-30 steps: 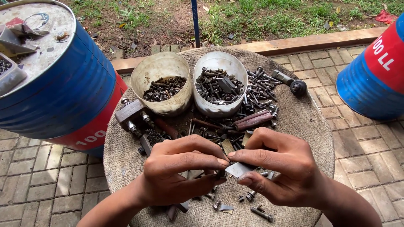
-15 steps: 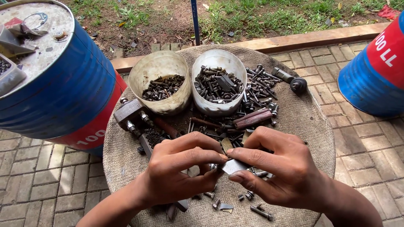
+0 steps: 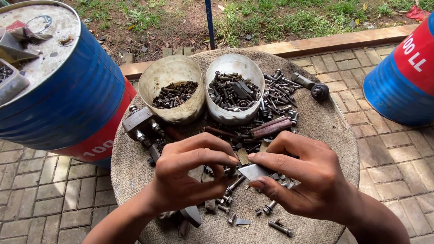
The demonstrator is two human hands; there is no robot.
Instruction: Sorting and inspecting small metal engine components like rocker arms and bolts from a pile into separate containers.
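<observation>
My right hand (image 3: 302, 176) pinches a small flat grey metal plate (image 3: 253, 171) between thumb and forefinger, above a round cloth-covered table (image 3: 332, 131). My left hand (image 3: 190, 174) meets it from the left, fingertips closed on a small dark fastener at the plate's edge; the piece itself is mostly hidden. Loose bolts (image 3: 234, 184) lie right under the hands. Behind them stand two white plastic tubs, the left tub (image 3: 172, 74) holding nuts, the right tub (image 3: 235, 68) holding bolts.
A pile of loose bolts (image 3: 278, 95) and a rusty bracket (image 3: 140, 122) lie on the table. Blue and red drums stand at the left (image 3: 68, 99) and right (image 3: 402, 77). Brick paving surrounds the table, with a curb and grass behind.
Both hands have lifted slightly away from me with the plate. A bolt and small parts under my left hand have come into view.
</observation>
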